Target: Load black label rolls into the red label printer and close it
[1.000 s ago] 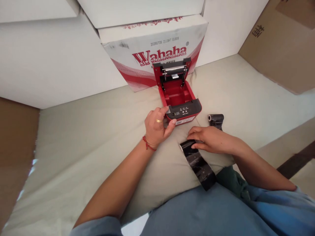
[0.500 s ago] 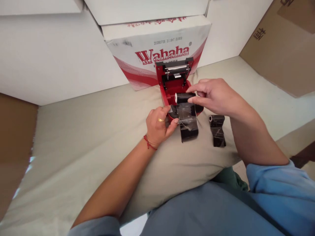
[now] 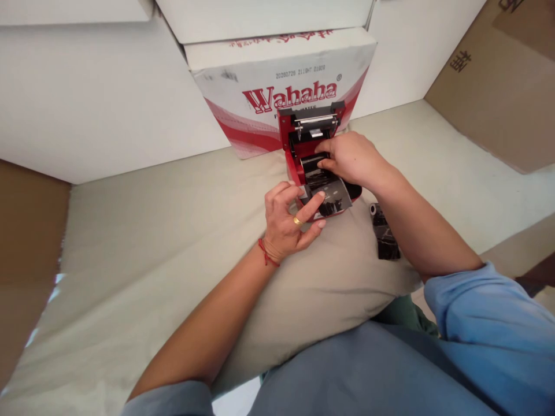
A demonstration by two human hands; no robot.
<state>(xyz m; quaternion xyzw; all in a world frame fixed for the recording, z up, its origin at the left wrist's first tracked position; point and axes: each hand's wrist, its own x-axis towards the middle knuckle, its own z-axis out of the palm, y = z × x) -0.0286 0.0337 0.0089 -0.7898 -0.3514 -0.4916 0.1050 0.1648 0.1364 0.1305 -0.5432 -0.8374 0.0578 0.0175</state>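
A small red printer (image 3: 284, 128) stands with its lid raised, showing a metal-edged roller under the lid. Inside its red bay lies a black ribbon roll (image 3: 310, 164), pinched near its right end between the thumb and fingers of my right hand (image 3: 353, 159). The ribbon's loose tail (image 3: 333, 197) drapes over the printer's front edge. My left hand (image 3: 284, 219) is at the front left corner, fingers spread, with one fingertip on the tail and others by the casing. A second black roll (image 3: 385, 237) lies on the cloth, partly behind my right forearm.
Directly behind the printer is a white and red Wahaha carton (image 3: 221, 86). White boxes (image 3: 108, 92) line the back. Brown cardboard stands at the right (image 3: 485, 110) and left (image 3: 30, 266). Beige cloth (image 3: 165, 231) covers the work surface.
My right hand has lowered the ribbon roll from above the printer's front into the bay. The tail now bends over the front edge, and my left fingers have spread onto it.
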